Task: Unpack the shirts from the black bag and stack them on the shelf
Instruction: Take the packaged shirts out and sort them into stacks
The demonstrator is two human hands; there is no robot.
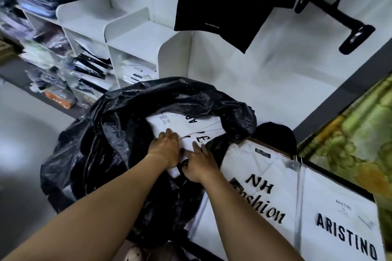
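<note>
i see a white wall [265,65] with a black rail [333,11], grey floor [25,133], and a green-gold ornate panel [360,133] at right.

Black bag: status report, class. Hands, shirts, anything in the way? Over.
Left hand and right hand flat on top packed shirt inside black bag. Shirt not yet lifted. Bag rim folded over its right edge.

Your black bag [118,133] sits crumpled in front of you with its mouth open. White shirts [191,127] with black lettering lie flat inside. Two other shirts [275,171], white and sleeved, lie flat just right of it. The white shelf [135,42] stands behind, its cubbies partly filled.
</note>
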